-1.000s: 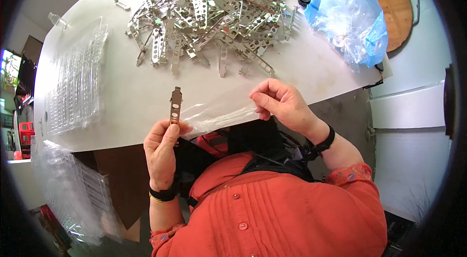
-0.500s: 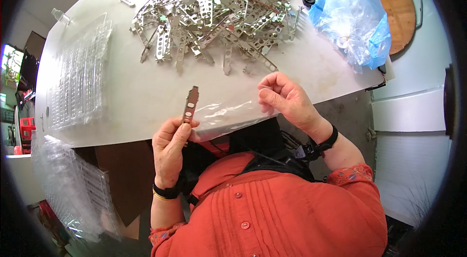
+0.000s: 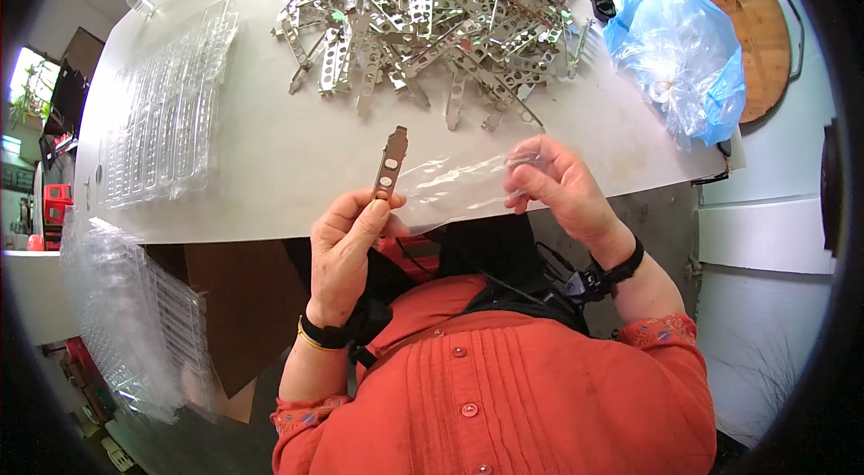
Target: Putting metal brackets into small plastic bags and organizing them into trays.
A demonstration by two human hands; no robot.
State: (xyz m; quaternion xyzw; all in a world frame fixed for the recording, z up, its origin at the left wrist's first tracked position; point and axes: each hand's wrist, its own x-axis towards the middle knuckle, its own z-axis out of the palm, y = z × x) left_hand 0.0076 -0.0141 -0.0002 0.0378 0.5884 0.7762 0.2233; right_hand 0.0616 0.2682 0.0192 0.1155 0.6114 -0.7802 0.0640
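Note:
My left hand (image 3: 346,237) pinches the lower end of a slim metal bracket (image 3: 394,147), which stands nearly upright and has round holes along it. A length of clear plastic film (image 3: 459,183) stretches from beside my left fingers to my right hand (image 3: 571,201). My right fingers are curled and pinch the far end of the film; whether it is a bag or a single sheet, I cannot tell. Beyond both hands lies a large loose pile of similar metal brackets (image 3: 414,70), heaped in all directions.
Clear plastic trays (image 3: 166,115) lie on the left of the white table (image 3: 261,160), and more clear trays (image 3: 148,322) are stacked below its left edge. A blue plastic bag (image 3: 670,61) stands at the right, beside a small black object (image 3: 601,1). A small clear bottle (image 3: 137,0) is far left.
Both hands have shifted right in the picture with the bracket and film, while the whole table view has shifted right too. My right fingers now close more on the film's end.

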